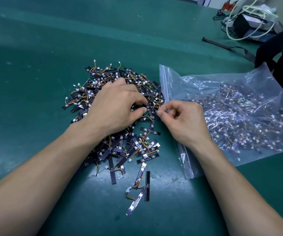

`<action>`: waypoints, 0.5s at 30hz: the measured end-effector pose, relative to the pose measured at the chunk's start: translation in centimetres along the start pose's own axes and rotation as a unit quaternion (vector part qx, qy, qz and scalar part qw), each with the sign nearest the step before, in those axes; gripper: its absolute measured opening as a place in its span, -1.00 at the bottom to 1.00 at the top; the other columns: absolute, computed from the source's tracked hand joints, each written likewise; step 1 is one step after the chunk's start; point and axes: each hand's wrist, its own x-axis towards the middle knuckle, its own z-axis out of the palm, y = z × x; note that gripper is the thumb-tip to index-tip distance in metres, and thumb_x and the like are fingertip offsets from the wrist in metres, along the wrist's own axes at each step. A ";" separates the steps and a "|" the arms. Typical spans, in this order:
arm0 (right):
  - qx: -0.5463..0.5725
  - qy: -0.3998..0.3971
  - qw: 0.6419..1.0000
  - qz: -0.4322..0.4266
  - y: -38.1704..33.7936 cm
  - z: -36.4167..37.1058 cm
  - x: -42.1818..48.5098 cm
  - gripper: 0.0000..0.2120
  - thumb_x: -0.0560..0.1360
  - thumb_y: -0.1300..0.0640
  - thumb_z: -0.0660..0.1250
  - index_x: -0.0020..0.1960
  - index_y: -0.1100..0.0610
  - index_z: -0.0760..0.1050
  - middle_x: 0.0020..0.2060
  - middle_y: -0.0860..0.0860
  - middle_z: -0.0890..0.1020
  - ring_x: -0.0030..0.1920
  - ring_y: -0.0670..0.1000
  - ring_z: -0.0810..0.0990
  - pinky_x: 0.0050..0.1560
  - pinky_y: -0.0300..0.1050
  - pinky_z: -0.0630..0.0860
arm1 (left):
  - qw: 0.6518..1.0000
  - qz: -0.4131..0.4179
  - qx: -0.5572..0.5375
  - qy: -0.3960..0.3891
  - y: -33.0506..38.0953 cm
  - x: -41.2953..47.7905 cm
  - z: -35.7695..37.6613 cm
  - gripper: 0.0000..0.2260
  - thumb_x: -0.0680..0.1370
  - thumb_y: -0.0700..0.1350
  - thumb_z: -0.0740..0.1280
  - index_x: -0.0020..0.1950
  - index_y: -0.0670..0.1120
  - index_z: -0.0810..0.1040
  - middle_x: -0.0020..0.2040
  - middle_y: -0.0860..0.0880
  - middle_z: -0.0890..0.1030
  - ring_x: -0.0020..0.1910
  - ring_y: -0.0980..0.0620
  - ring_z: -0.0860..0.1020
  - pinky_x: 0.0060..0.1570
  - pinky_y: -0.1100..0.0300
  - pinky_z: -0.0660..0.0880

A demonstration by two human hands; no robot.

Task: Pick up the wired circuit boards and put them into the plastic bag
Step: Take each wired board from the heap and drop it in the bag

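Note:
A heap of small black circuit boards with orange and yellow wires and white plugs (118,145) lies on the green table. My left hand (118,106) lies on top of the heap, its fingers curled down into the boards and its thumb closing on some of them. My right hand (183,120) is at the heap's right edge, thumb and forefinger pinching a board or its wire. Just right of it lies a clear plastic zip bag (176,79), its open edge toward the heap, holding several wired boards.
A few loose boards (147,184) lie near the table's front. A black strap (226,46) and a dark bag (280,53) sit at the right. Far right at the back stands a box with white cables (253,23). Green mat (35,65) stretches left.

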 end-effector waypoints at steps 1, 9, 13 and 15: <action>0.007 -0.001 1.000 -0.004 0.0 -0.1 0.0 -0.89 0.47 0.12 0.50 -0.23 0.00 0.65 -0.48 -0.06 0.53 -0.49 -0.14 0.41 -0.31 -0.31 0.39 | 1.000 0.004 -0.003 -0.001 0.0 0.0 0.0 -0.78 0.56 0.14 0.35 0.10 0.11 0.69 -0.03 0.13 0.65 -0.01 0.01 0.39 0.00 0.01 0.37; 0.059 0.006 0.998 0.012 -0.1 -0.4 -0.2 -0.93 0.43 0.11 0.57 -0.15 0.01 0.68 -0.52 -0.10 0.52 -0.50 -0.16 0.41 -0.28 -0.25 0.40 | 0.999 0.037 -0.017 -0.006 0.0 -0.1 -0.5 -0.86 0.58 0.08 0.37 -0.06 0.06 0.67 -0.15 0.12 0.62 -0.09 0.03 0.38 -0.03 -0.01 0.39; 0.055 -0.011 0.998 0.017 -0.1 -0.4 -0.2 -0.90 0.42 0.07 0.58 -0.10 0.02 0.69 -0.51 -0.09 0.53 -0.50 -0.17 0.42 -0.25 -0.23 0.43 | 0.999 0.037 -0.022 -0.026 -0.1 -0.1 -0.4 -0.82 0.59 0.10 0.33 -0.04 0.06 0.67 -0.15 0.12 0.61 -0.08 0.05 0.37 0.00 -0.01 0.37; 0.050 -0.013 0.999 0.015 -0.1 -0.4 -0.2 -0.88 0.42 0.06 0.58 -0.09 0.02 0.69 -0.51 -0.08 0.55 -0.50 -0.18 0.43 -0.25 -0.24 0.45 | 0.999 0.037 -0.022 -0.029 -0.2 0.0 -0.5 -0.81 0.60 0.10 0.33 -0.04 0.06 0.68 -0.15 0.12 0.61 -0.09 0.05 0.36 -0.03 0.03 0.32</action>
